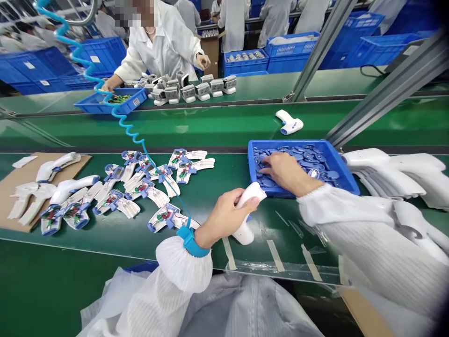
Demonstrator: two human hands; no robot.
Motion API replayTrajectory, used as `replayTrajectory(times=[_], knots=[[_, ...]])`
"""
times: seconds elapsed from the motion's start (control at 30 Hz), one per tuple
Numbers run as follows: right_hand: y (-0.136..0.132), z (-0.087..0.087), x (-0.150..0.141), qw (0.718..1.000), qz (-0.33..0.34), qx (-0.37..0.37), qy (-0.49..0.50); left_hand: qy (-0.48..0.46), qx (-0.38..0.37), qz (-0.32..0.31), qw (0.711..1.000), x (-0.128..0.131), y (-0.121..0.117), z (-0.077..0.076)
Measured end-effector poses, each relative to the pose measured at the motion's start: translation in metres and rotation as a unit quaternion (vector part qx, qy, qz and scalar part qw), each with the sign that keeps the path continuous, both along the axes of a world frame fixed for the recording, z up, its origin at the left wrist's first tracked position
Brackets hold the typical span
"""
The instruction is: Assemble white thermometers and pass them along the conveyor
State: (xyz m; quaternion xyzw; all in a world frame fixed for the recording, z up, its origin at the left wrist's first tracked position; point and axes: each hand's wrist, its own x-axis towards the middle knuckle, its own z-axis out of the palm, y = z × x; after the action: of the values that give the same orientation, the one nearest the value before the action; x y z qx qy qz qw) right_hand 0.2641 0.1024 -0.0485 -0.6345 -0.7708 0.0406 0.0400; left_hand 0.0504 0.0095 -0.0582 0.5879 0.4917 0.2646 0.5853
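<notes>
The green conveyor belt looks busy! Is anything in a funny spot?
Yes: one white thermometer lies by itself on its side on the farther belt, away from the others. Also, wired shell halves on the nearer belt lie overlapping, not in neat rows.

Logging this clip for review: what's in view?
thermometer casing: 1, white, in left hand
tray: 1, blue, on near belt
small parts: many, blue, in tray
wired casing halves: about twelve, white, on near belt
cardboard sheet: 1, brown, near belt's left end
loose casings: several, white, right of tray
thermometer: 1, white, on far belt
co-worker: 1, white coat, across belt
coiled cord: 1, blue, from left wrist
left hand: gripping thermometer casing
right hand: in tray, touching small parts
</notes>
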Motion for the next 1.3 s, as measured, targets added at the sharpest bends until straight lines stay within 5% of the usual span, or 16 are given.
replayTrajectory(times=[0.13,0.27,0.37,0.4,0.47,0.57,0.73,0.87,0.97,1.1,1.3], knots=[[0.013,-0.008,-0.007,1.0,0.004,-0.023,-0.008,0.004,0.001,0.012,1.0,-0.004,-0.001,-0.004],[-0.001,0.005,0.001,0.999,-0.009,-0.013,0.028,0.014,0.025,0.014,0.999,-0.01,-0.003,-0.002],[-0.03,0.019,0.005,0.983,-0.046,-0.014,0.178,0.034,0.076,0.02,0.996,-0.008,-0.005,0.006],[-0.042,0.022,0.004,0.957,-0.072,-0.02,0.28,0.049,0.099,0.028,0.994,-0.006,-0.006,0.009],[-0.066,0.026,-0.002,0.861,-0.122,-0.043,0.492,0.086,0.158,0.053,0.982,-0.001,-0.008,0.013],[-0.094,0.028,-0.018,0.745,-0.156,-0.083,0.643,0.126,0.259,0.086,0.954,0.005,-0.009,0.014],[-0.112,0.027,-0.035,0.693,-0.18,-0.084,0.693,0.129,0.311,0.063,0.939,0.005,-0.007,0.013],[-0.119,0.025,-0.038,0.744,-0.172,-0.046,0.644,0.117,0.297,0.046,0.947,0.0,-0.008,0.013],[-0.126,0.025,-0.039,0.82,-0.166,0.042,0.545,0.102,0.271,0.028,0.957,-0.001,-0.011,0.01],[-0.133,0.027,-0.038,0.924,-0.07,0.152,0.343,0.067,0.224,0.021,0.972,0.0,-0.015,0.006],[-0.137,0.03,-0.03,0.965,-0.032,0.154,0.211,0.073,0.23,0.015,0.97,-0.006,-0.013,0.012]])
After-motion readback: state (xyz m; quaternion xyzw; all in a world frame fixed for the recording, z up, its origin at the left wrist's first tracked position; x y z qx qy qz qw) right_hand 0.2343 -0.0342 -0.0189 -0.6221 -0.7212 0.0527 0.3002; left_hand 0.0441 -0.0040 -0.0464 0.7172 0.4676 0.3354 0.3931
